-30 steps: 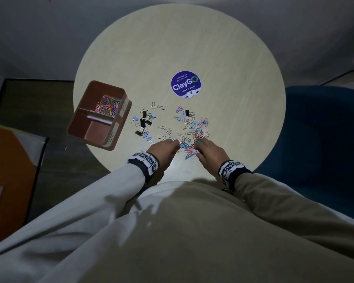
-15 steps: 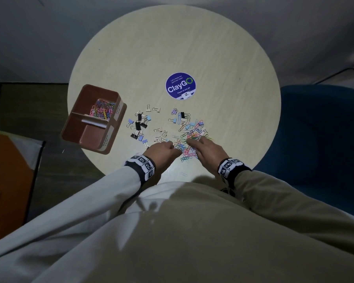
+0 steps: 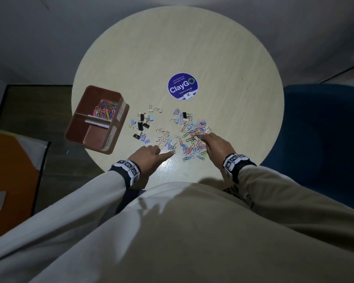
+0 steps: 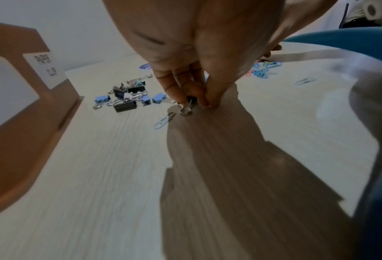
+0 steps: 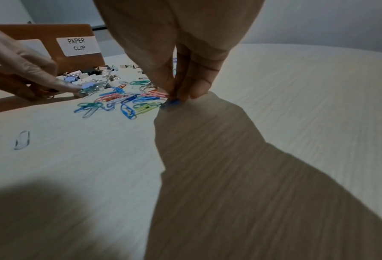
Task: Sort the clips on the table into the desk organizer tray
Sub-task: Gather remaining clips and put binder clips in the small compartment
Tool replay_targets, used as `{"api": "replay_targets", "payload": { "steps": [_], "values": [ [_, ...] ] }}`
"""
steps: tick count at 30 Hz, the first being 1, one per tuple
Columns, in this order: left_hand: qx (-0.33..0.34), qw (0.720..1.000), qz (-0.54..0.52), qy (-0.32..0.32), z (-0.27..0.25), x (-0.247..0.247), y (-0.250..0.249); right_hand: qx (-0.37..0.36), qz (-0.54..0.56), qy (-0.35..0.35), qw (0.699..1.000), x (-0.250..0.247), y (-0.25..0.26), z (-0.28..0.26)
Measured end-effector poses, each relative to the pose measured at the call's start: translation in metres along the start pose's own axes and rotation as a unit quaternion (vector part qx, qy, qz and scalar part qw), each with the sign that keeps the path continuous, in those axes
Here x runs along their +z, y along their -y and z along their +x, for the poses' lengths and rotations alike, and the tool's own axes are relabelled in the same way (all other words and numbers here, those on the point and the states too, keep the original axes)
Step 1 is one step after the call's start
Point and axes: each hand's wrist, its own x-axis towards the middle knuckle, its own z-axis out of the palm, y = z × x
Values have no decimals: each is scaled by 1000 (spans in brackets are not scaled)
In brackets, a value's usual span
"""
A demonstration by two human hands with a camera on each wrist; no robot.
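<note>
Clips [image 3: 192, 135] are spread over the near half of the round table [image 3: 223, 58], binder clips more to the left and coloured paper clips [image 5: 127, 103] to the right, probably because they are being separated by kind. At the left edge of the table the desk organizer tray [image 3: 84, 111] is placed; paper clips are already collected in its far compartment, which is marked "PAPER CLIP", while the near compartment looks empty. A small binder clip [image 4: 186, 107] is pinched by the fingertips of the left hand [image 3: 151, 156], near the near edge. A blue paper clip [image 5: 171, 102] is pinched against the table by the right hand [image 3: 217, 146], with the fingers pressed together. Both grips seem to be made for lifting.
</note>
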Motion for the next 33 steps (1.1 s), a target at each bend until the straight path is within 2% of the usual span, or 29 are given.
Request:
{"api": "replay_targets", "payload": {
  "steps": [2, 4, 6, 8, 12, 16, 20, 24, 29, 31, 33],
  "values": [
    [-14, 1000, -4, -4, 0, 3, 2, 2, 4, -14, 1000, -2, 2, -1],
    [-45, 997, -59, -26, 4, 2, 2, -29, 9, -18, 999, -3, 8, -3],
    [-71, 989, -125, -43, 9, -4, -3, -77, -1, 4, 997, -3, 18, -8],
    [-79, 983, -147, -74, 13, -8, -8, -111, -21, 36, 993, 1, 29, -11],
    [-95, 973, -201, -53, 21, -12, -14, -129, -77, 65, 986, 9, 48, -7],
    [-105, 969, -222, -43, 25, -10, -15, -130, -90, 59, 986, 9, 56, 2],
    [-112, 947, -298, -41, 31, -6, -13, -149, -89, 43, 984, 7, 61, 8],
    [-119, 934, -333, -55, 34, -9, -17, -143, -77, 39, 986, 7, 61, 13],
    [-94, 949, -292, -69, 42, -11, -24, -134, 26, 22, 990, -5, 60, 18],
    [-102, 955, -266, -79, 47, -12, -29, -109, 75, 2, 991, -12, 59, 20],
    [-112, 960, -240, -92, 52, -13, -33, -52, 130, -27, 990, -17, 57, 24]
  ]
}}
